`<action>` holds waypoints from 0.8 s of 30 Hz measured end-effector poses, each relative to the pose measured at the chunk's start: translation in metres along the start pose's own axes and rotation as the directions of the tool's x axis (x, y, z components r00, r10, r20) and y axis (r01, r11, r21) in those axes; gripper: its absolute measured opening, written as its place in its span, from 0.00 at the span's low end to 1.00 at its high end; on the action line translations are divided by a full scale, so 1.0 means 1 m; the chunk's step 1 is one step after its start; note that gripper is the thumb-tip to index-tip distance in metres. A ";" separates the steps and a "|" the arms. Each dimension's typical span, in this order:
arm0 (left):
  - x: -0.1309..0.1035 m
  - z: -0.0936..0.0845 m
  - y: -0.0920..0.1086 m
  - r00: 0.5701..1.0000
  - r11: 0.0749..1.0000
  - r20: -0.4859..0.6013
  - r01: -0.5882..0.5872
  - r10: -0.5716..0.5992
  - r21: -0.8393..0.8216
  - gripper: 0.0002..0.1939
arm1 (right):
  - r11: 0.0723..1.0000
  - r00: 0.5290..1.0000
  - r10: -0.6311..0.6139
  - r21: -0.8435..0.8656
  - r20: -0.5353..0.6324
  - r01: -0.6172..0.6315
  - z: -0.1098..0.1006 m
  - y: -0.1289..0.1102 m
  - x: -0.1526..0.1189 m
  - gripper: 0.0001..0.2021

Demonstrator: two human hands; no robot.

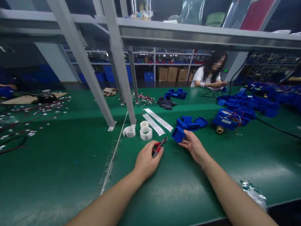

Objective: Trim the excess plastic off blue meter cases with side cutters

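Note:
My left hand point(147, 159) is closed round red-and-grey-handled cutting pliers point(160, 147), their jaws pointing up and to the right. Between the fingers and thumb of my right hand point(194, 146) is a blue plastic housing point(178, 134), tilted, just right of the plier tips but apart from them. Behind it lies a small group of similar blue plastic pieces point(190, 122). Rolls of white labels point(146, 133) stand beyond my left hand, and two label strips point(157, 121) lie flat beside them.
A metal shelf frame point(121, 61) rises from the green bench point(81, 181). On the right are a blue valve unit with wires point(226, 119) and heaped blue parts point(249, 104). A clear plastic bag point(254, 193) lies near the front edge. A co-worker point(208, 74) sits across the bench.

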State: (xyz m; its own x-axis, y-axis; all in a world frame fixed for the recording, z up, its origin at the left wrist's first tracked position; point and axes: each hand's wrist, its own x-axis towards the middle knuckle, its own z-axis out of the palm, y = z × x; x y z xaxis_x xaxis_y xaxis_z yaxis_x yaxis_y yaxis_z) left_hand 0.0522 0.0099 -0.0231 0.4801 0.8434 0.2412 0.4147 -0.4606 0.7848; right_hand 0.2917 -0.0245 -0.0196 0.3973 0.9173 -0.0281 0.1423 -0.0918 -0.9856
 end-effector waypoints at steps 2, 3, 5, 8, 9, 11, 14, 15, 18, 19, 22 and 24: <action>0.000 0.001 0.000 1.000 0.999 -0.015 0.010 -0.010 -0.031 0.16 | 0.904 0.968 0.147 0.369 0.204 -0.215 -0.003 -0.010 -0.004 0.29; 0.000 0.001 0.000 1.000 0.999 -0.017 0.015 -0.016 -0.047 0.17 | 0.788 0.934 0.187 0.522 0.303 -0.327 -0.003 -0.015 -0.007 0.26; 0.000 0.002 0.001 1.000 0.996 -0.018 0.022 -0.024 -0.082 0.17 | 0.580 0.889 0.208 0.681 0.407 -0.447 -0.002 -0.024 -0.011 0.23; -0.002 0.002 0.001 1.000 0.990 -0.012 0.023 -0.025 -0.137 0.17 | 0.531 0.882 0.210 0.708 0.423 -0.466 0.002 -0.030 -0.016 0.23; -0.002 0.003 0.001 0.999 0.986 -0.003 0.031 -0.032 -0.163 0.17 | 0.527 0.876 0.216 0.704 0.431 -0.476 0.005 -0.031 -0.017 0.24; -0.004 0.005 0.001 0.998 0.965 0.026 0.063 -0.059 -0.253 0.18 | 0.532 0.860 0.224 0.681 0.459 -0.502 0.010 -0.030 -0.020 0.25; -0.004 0.009 0.000 0.992 0.882 0.074 0.123 -0.100 -0.455 0.20 | 0.554 0.811 0.208 0.617 0.547 -0.558 0.018 -0.024 -0.023 0.28; -0.004 0.010 -0.001 0.991 0.849 0.079 0.133 -0.108 -0.511 0.21 | 0.565 0.787 0.192 0.589 0.587 -0.578 0.021 -0.022 -0.024 0.29; -0.004 0.013 0.001 0.989 0.783 0.069 0.146 -0.130 -0.605 0.25 | 0.599 0.719 0.160 0.513 0.676 -0.615 0.029 -0.014 -0.027 0.32; -0.004 0.014 0.001 0.989 0.768 0.063 0.146 -0.137 -0.624 0.26 | 0.617 0.709 0.159 0.492 0.687 -0.615 0.031 -0.012 -0.027 0.32; -0.005 0.015 0.004 0.984 0.707 0.045 0.155 -0.171 -0.691 0.27 | 0.721 0.719 0.167 0.413 0.675 -0.556 0.034 -0.006 -0.028 0.33; -0.004 0.014 0.005 0.980 0.659 0.040 0.160 -0.194 -0.735 0.27 | 0.795 0.734 0.150 0.361 0.662 -0.488 0.035 -0.003 -0.027 0.34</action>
State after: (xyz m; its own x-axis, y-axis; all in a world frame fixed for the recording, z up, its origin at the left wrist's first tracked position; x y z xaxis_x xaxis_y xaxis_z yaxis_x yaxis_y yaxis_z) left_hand 0.0632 0.0003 -0.0282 0.4208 0.9051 0.0615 -0.2176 0.0349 0.9754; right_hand 0.2485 -0.0352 -0.0221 -0.2875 0.9163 -0.2789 -0.4081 -0.3807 -0.8298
